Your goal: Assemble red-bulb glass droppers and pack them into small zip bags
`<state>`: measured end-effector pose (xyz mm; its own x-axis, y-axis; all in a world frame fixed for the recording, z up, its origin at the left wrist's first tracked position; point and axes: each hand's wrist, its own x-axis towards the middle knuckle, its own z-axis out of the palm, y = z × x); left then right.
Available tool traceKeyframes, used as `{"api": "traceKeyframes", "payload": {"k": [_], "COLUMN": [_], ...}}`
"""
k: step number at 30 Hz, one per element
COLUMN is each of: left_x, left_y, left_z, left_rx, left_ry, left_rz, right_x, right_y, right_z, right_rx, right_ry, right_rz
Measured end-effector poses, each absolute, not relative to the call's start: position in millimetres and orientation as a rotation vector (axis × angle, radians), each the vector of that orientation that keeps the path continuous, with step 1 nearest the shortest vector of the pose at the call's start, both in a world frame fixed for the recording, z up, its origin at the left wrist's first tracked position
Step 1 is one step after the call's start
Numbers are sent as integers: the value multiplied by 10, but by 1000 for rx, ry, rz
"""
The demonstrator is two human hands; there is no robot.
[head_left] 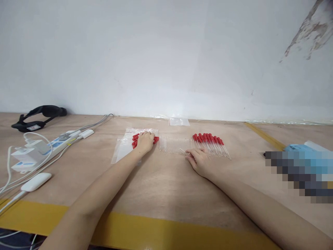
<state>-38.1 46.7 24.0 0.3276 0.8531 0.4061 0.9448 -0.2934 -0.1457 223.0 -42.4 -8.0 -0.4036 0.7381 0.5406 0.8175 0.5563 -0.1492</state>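
My left hand rests palm down on the red bulbs of a row of glass droppers lying over a clear plastic bag; their clear stems point right. My right hand lies on the wooden table, its fingertips touching the stem tips of that row. Just behind the right hand is a second bunch of red-bulbed droppers, fanned out with stems pointing toward me and to the right.
A power strip with plugs and white cables lies at left, a white device near the front, black headgear at the far left. A small clear bag sits by the wall. Yellow tape edges the table.
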Motion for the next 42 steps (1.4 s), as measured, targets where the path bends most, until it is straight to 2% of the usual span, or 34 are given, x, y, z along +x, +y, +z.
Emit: {"api": "traceKeyframes", "payload": {"k": [4,10,19,30,36,42], "left_x": [-359,-197,-31,-27,-46,-65], "left_y": [406,-20,-357,-319,-318,-384], "left_z": [271,203,-35,-55,-33,41], "left_rx": [-2226,-2603,-2991,-2968,-3010,-3127], "left_ry": [-1589,-1382,-1497,-1519,-1426,-1267], "left_rz": [-470,-1059,-1365,-1323,-1354,-1177], "right_x": [2247,2219,2091,2010,2008,2095], "right_y": [-398,-448,-575,-583,-590,-495], "right_z": [-114,-75,8,37,66,55], "right_rx": [-1249,-1169,-1106,-1096,-1071,-1018], "right_ry": [-2229,-2189,-2236,-2287,-2272,-2400], "right_rz": [-174,-184,-230,-204,-45,-61]}}
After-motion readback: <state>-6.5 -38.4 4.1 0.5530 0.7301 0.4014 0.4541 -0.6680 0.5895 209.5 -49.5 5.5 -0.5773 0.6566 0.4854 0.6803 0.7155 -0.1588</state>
